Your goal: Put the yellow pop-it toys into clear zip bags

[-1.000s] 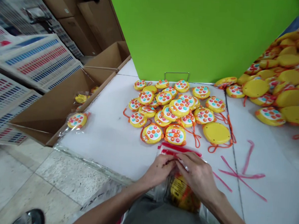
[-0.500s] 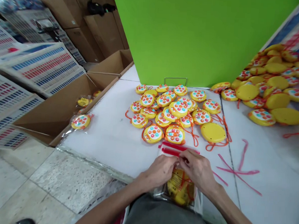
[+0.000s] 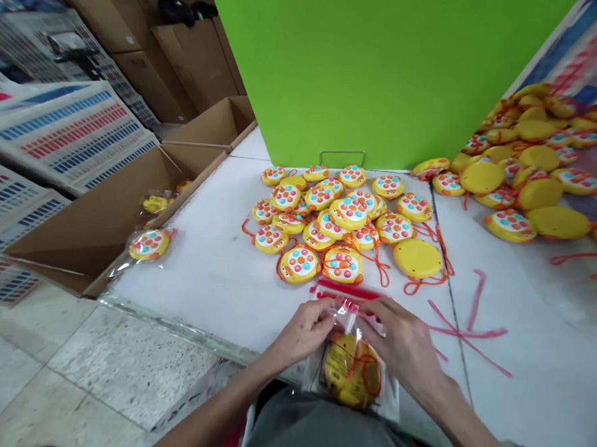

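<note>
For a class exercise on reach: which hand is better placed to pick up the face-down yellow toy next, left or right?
Right, probably. The right hand holds the top of the clear plastic bag on the side nearer the face-down yellow toy. The left hand is on the bag's far side from it.

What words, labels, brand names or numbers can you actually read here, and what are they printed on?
Nothing can be read with certainty.
Dark print on the back of the yellow toy inside the clear zip bag: too small and blurred to read.
Stacked white boxes: rows of blue and red marks, no readable words.
</note>
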`<state>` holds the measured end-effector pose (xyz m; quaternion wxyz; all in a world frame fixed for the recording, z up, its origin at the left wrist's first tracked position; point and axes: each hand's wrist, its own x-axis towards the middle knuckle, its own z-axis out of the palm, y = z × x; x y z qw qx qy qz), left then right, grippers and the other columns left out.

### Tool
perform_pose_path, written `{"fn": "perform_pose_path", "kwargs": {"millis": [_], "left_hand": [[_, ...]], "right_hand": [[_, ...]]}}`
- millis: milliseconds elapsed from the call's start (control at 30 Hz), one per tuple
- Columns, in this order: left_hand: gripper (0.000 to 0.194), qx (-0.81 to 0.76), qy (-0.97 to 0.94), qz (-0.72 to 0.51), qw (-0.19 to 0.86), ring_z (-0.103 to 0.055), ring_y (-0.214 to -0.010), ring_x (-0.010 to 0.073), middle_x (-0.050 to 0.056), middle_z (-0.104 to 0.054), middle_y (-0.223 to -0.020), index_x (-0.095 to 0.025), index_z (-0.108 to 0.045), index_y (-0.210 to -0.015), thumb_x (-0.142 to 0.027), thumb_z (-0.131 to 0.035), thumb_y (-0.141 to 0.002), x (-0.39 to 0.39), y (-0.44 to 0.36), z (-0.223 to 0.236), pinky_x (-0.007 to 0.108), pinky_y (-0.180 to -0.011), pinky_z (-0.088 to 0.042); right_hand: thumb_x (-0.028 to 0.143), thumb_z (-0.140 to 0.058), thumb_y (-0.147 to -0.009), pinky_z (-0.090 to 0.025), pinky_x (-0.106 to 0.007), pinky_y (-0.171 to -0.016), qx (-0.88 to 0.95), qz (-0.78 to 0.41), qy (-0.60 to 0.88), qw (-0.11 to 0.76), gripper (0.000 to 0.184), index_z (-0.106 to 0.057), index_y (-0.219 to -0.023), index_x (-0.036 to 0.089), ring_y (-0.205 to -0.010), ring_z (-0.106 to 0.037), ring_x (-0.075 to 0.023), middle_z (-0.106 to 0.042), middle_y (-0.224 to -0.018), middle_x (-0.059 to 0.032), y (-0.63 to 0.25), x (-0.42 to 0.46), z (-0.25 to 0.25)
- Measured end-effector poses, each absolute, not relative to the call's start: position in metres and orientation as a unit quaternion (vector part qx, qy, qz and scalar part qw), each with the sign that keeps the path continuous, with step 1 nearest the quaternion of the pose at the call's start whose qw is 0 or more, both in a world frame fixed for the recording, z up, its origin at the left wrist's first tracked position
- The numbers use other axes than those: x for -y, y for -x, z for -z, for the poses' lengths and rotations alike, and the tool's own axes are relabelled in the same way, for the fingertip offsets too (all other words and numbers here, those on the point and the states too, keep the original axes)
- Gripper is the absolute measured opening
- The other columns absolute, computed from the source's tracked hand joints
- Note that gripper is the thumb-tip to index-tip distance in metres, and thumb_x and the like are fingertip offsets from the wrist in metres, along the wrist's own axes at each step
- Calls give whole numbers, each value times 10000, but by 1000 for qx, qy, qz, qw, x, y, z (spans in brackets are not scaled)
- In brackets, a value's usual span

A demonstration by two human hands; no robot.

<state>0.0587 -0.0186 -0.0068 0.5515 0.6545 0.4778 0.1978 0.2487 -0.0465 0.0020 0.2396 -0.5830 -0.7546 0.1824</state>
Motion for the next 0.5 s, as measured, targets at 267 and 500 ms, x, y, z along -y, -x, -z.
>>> {"fn": "perform_pose_path", "kwargs": {"millis": [267,500], "left_hand": [[253,-452,-720,-193,489,-566,-713,163,38,-650,-790,-153,-623,-897,-85,-411,-778,17,-58,-3,233,-651,-408],[190,-481,-596,-204,609,-634,-739,175,56,-678,-813,-163,-579,-950,-214,-440,-831,17,-47,4,261,-666,-470]], "right_hand": [[185,-488,-839,-407,-238,-599,776,-129,576,222,144,-603,-753,184,-689,-590,-153,-630,-742,-23,-212,26,-8],[362,-537,-769,-401,-282,-521,618,-66,759,193,135,-610,-755,248,-595,-605,-185,-668,-725,-35,-361,48,26]]}}
